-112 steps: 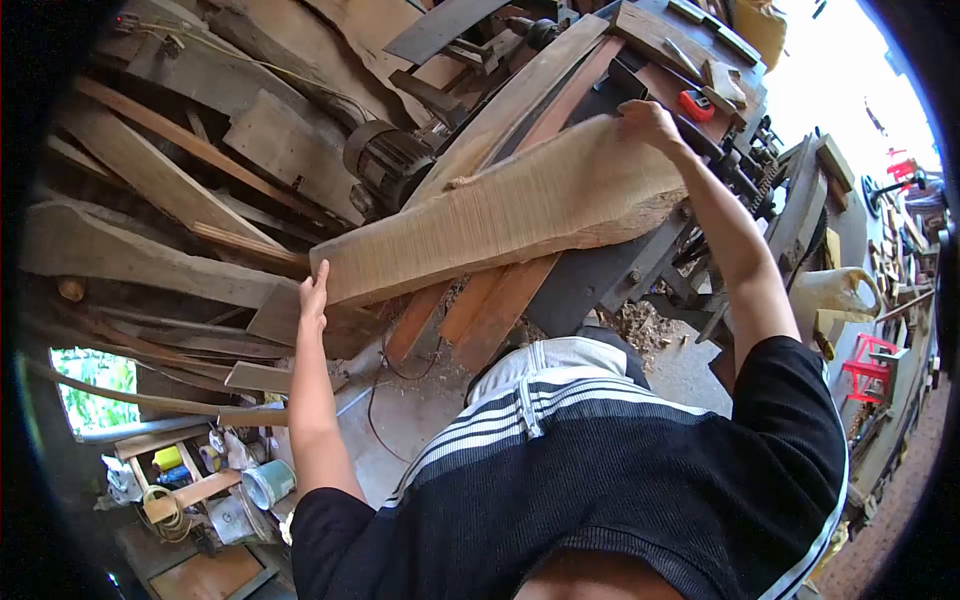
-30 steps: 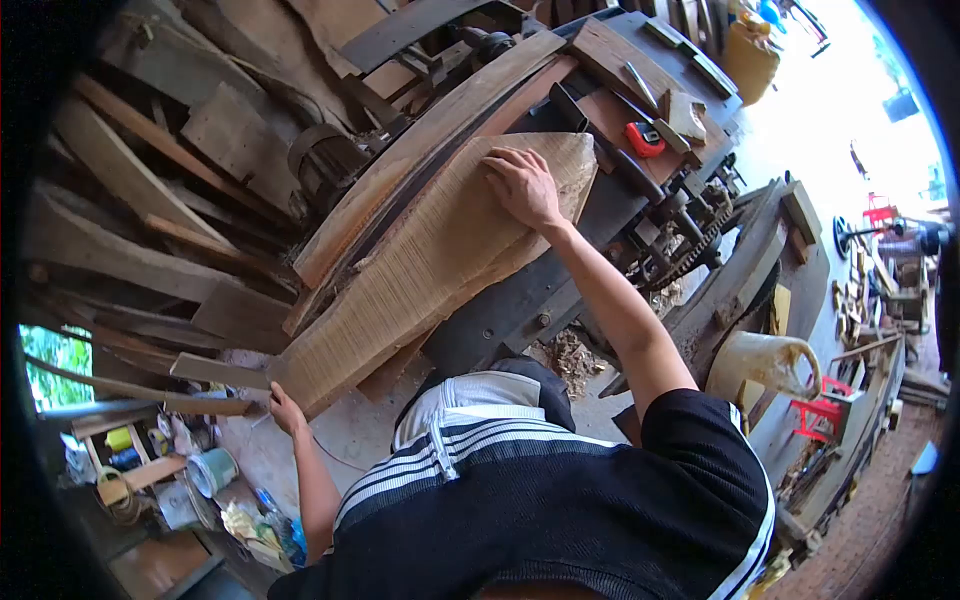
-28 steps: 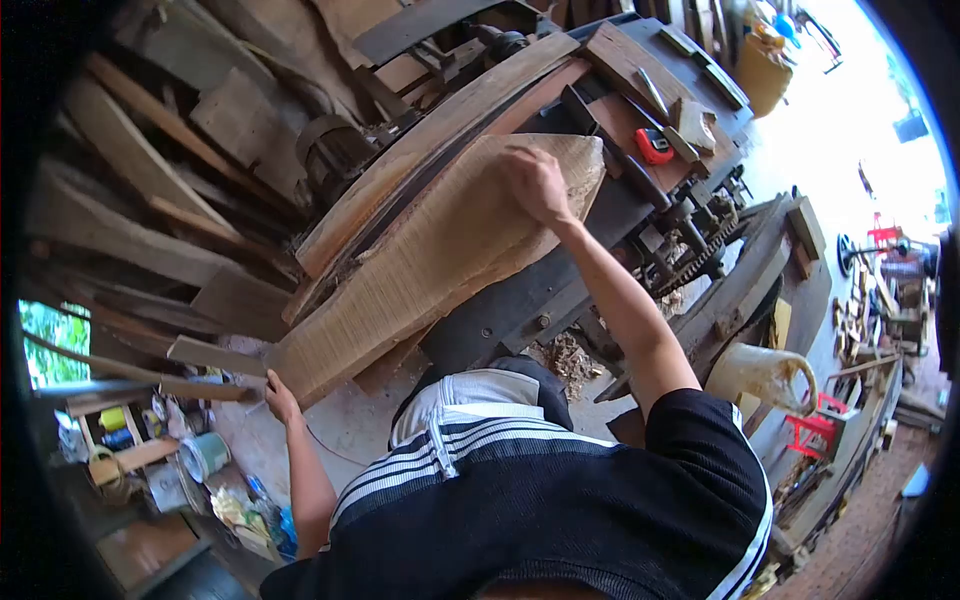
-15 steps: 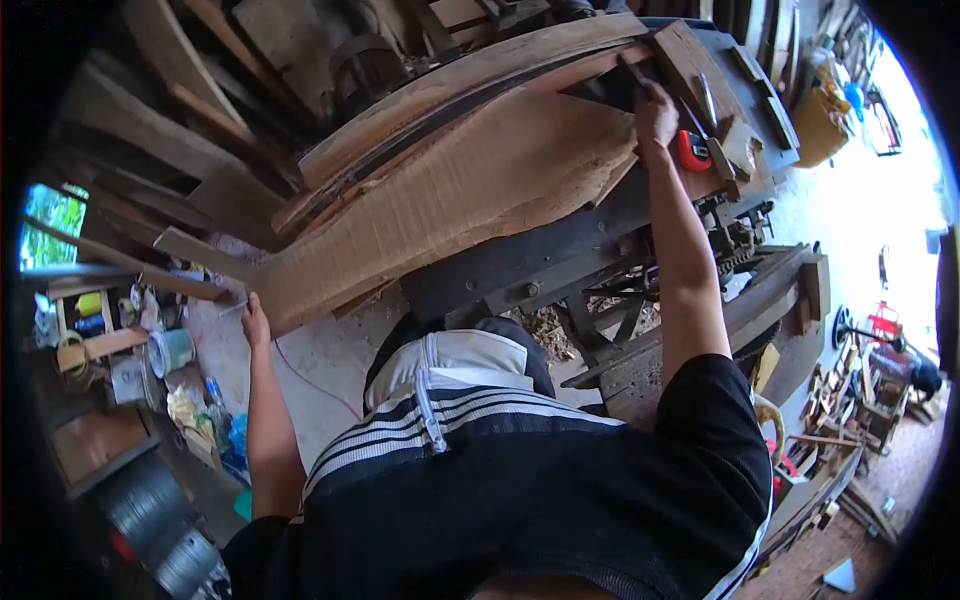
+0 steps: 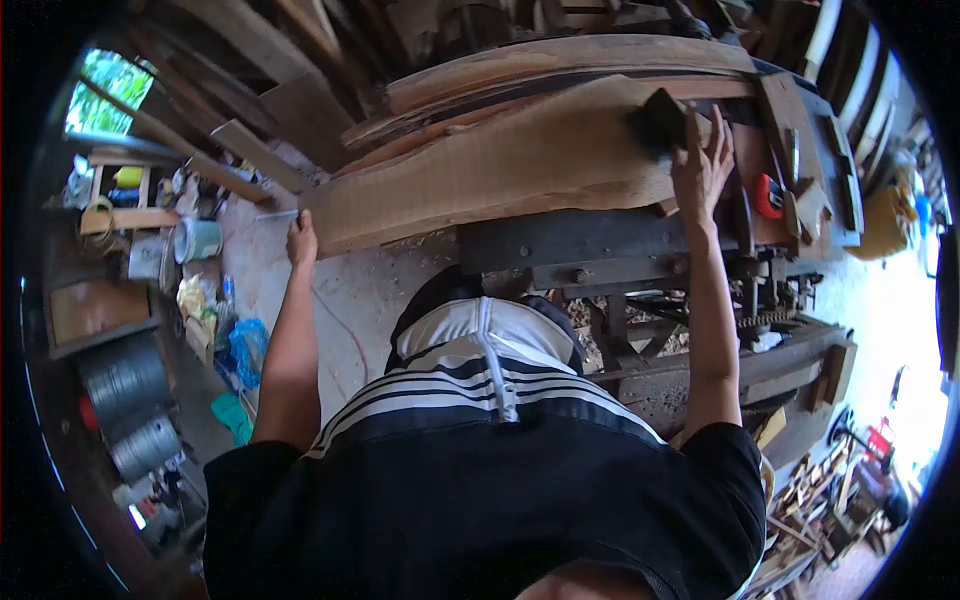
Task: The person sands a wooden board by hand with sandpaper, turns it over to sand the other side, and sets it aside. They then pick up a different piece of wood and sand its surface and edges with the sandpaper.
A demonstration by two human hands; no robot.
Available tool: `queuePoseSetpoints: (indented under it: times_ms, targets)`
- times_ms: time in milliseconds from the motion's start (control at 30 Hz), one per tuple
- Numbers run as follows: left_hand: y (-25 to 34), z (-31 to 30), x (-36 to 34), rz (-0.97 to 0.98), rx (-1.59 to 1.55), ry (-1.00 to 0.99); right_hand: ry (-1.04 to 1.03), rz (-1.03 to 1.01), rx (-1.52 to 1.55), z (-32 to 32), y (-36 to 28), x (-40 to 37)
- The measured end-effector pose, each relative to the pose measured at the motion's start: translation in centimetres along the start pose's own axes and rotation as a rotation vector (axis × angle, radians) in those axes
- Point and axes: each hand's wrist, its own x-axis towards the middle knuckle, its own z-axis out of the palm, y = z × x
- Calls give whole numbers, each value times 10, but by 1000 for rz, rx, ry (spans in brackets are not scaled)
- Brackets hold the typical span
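Note:
A long, pale wooden board point(image 5: 480, 175) with a wavy natural edge lies across the dark machine bed point(image 5: 570, 238). At its left end, my left hand point(image 5: 303, 240) is closed on the corner, thumb up. A thin pale strip point(image 5: 276, 215) shows just beyond that thumb. My right hand point(image 5: 703, 175) is over the board's right end, its fingers stretched and spread. Beside those fingers a dark, flat, angular piece point(image 5: 658, 120) overlaps the board. A red tape measure point(image 5: 768, 196) sits to the right of this hand.
Another curved plank point(image 5: 570, 58) lies along the far side. Wood offcuts point(image 5: 813, 210) rest by the tape measure. Timber leans behind on the left, near a bucket point(image 5: 198, 240) and metal drums point(image 5: 125, 385). Scrap wood point(image 5: 810, 510) is piled at the lower right.
The view has swung, so the board appears more level and farther right. My right hand has gone from closed by the dark piece to fingers spread. My left hand stays at the board's end.

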Motion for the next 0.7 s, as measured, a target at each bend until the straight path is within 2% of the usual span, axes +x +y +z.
queuePoseSetpoints:
  times_ms: [33,100,167,300,400,467,500,533,567,600,633,700]
  targets:
    - [-2,0,0,26,4,-11,38,-40,-82,-1,-5,2]
    - [14,-9,-13,-32,41,5,-89,-201,-188,4,4,3]
    - [26,-11,-21,-73,71,4,-214,-212,-89,26,17,-6]
    - [38,-14,-30,-107,70,-5,-280,-55,36,24,9,2]
    - [33,-13,-26,-85,61,-12,-280,-165,-159,18,6,1]
    - [30,-20,-26,-116,50,5,-313,-37,-103,26,11,4]
    - [33,-26,-27,-143,-139,-105,-342,48,-47,39,19,4]
    - [32,-30,-26,-163,-330,-221,-337,36,-47,48,20,8]
    - [26,-30,-25,-165,-338,-223,-366,79,-189,56,20,12]
    - [20,-31,-21,-269,-545,-381,-393,127,-332,65,23,13]
    - [16,-32,-15,-368,-749,-541,-387,131,-339,74,23,11]
    - [23,-40,-29,-376,-876,-616,-218,12,-384,94,29,1]
